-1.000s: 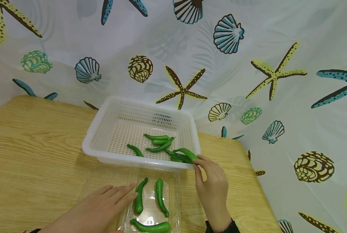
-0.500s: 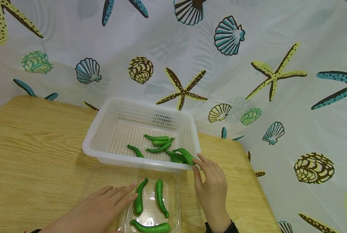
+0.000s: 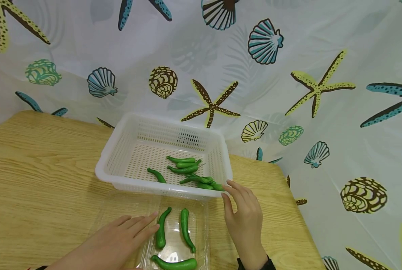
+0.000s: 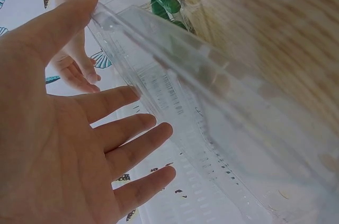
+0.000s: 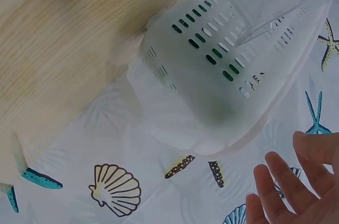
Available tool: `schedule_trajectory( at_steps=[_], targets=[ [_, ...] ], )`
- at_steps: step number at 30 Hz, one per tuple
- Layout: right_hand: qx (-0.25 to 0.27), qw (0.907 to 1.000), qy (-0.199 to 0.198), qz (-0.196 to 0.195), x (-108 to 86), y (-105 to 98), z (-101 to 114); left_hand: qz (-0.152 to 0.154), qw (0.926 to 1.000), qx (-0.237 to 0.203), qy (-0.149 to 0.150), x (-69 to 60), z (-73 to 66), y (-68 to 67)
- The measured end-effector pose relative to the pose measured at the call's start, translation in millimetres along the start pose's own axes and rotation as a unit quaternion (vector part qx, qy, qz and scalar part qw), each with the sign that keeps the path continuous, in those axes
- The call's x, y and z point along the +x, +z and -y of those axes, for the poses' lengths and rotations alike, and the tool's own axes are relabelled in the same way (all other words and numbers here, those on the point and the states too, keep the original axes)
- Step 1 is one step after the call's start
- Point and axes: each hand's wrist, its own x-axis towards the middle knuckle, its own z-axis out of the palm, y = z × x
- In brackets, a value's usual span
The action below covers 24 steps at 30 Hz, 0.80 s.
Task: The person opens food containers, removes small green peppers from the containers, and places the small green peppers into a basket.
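My right hand [image 3: 244, 215] is at the near right corner of the white basket [image 3: 103, 165], fingers apart and a little bent. Its fingertips are beside the heap of green chili peppers [image 3: 204, 180] inside that corner. In the right wrist view nothing shows between its fingers. My left hand [image 3: 116, 240] lies with outstretched fingers over the clear plastic box [image 3: 205, 225], fingertips beside a green chili pepper [image 3: 161, 234]. The left wrist view shows the palm and spread fingers against the box's clear wall. Two more chili peppers [image 3: 186, 228] lie in the box.
More chili peppers [image 3: 185, 168] lie on the perforated basket floor, one apart at its near side [image 3: 157, 175]. The basket stands just behind the box on the wooden table [image 3: 45, 165]. A cloth [image 3: 136, 41] printed with shells and starfish hangs behind and to the right.
The chili pepper at my right fingertips has dropped onto the heap in the basket, and the heap has shifted. My right hand has moved slightly left and down. The left hand has stayed put.
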Motion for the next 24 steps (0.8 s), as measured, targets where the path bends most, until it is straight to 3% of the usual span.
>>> schedule_trajectory(
  at_steps=[3, 8, 16, 24],
  targets=[
    [0.009, 0.9998, -0.014, 0.006, 0.2, -1, 2, -0.006, 1.0000, 0.002, 0.002, -0.1, 0.1, 0.4],
    [0.029, 0.9958, -0.085, -0.015, 2.8, 0, 6, -0.006, 1.0000, 0.002, 0.000, -0.1, -0.1, 0.6],
    [0.055, 0.9757, -0.211, -0.020, 5.7, 1, 19, -0.004, 1.0000, 0.001, -0.001, -0.2, 0.0, 0.7],
    [0.074, 0.9608, -0.267, 0.015, 5.6, 5, 26, -0.009, 0.9999, 0.007, 0.001, -0.1, 0.5, 0.9]
  ],
)
